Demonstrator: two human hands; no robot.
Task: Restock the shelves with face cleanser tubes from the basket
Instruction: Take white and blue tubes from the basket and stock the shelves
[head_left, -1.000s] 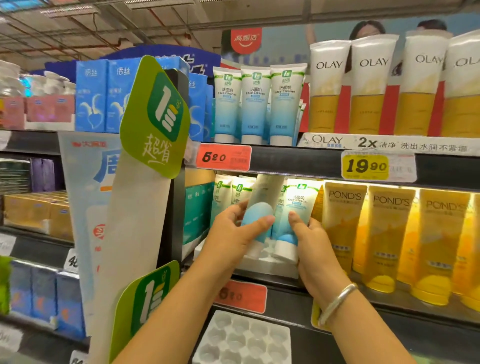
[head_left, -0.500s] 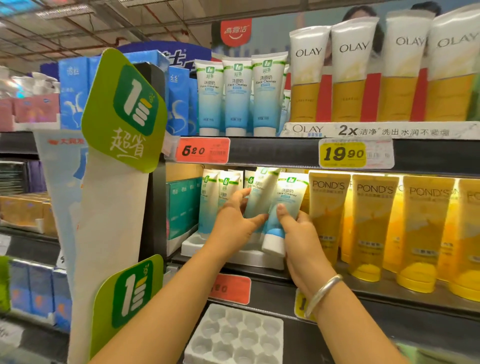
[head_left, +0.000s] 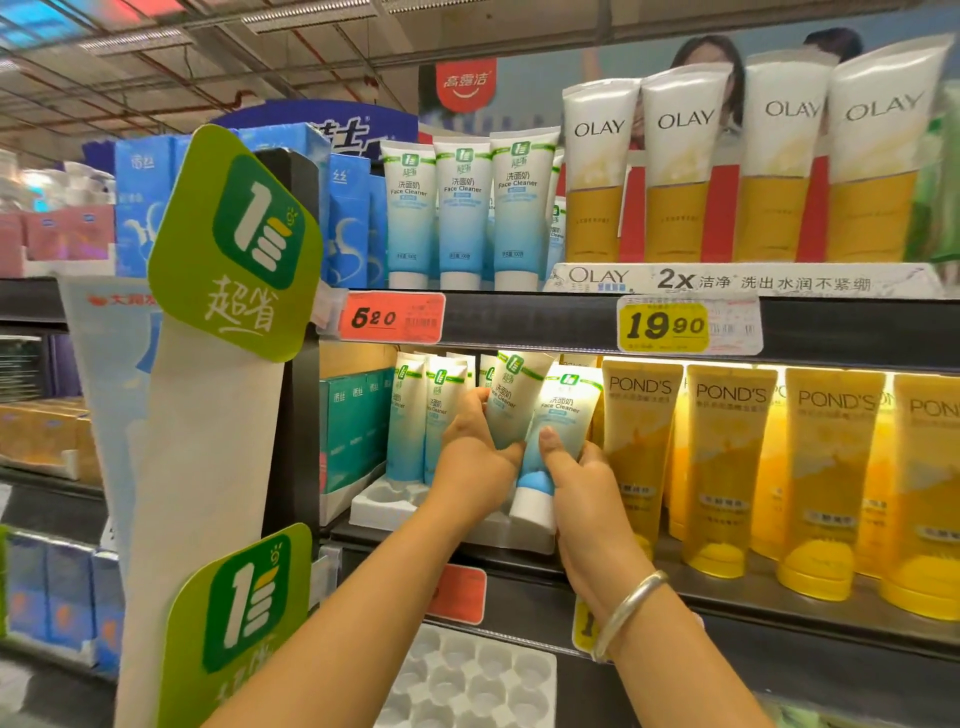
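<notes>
Left-held tube's (head_left: 511, 400) cap behind left hand (head_left: 470, 467)

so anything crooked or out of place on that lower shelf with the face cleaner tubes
Yes. The two tubes in hand are not seated: the left hand grips a tilted tube, and the right hand holds another tube leaning, its cap above the white tray. The standing tubes look upright.

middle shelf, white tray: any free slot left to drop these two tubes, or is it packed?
Free: the tray's front-left sockets, between the teal boxes and the left hand, in front of the two standing tubes. Crowded: to the right, the Pond's tubes stand tight against the right hand. The tray behind both hands is hidden.
</notes>
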